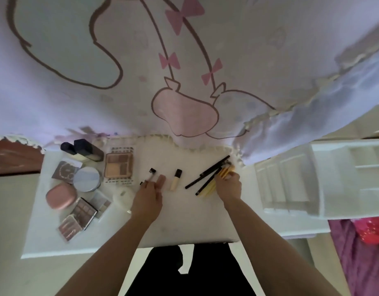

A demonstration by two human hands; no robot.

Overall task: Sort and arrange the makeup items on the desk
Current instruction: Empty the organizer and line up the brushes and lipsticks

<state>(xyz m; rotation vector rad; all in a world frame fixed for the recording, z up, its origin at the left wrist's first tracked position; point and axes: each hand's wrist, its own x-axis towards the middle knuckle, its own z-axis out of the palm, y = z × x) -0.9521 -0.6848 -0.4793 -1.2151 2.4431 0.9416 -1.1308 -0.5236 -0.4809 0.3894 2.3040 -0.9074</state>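
Gripping yellow brushes, right hand closed

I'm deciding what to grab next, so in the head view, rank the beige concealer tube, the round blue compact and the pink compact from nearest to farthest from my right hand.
From the right hand:
1. Beige concealer tube, mid-desk, to its left.
2. Round blue compact, in the left cluster.
3. Pink compact, farthest left.

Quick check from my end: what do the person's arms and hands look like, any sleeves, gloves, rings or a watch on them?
Both forearms come up from the bottom edge bare, with no sleeves in view. The left hand and right hand wear no gloves. No watch, bracelet or wristband shows on either wrist. Rings or nail polish cannot be told: the fingers are too small and blurred in the head view.
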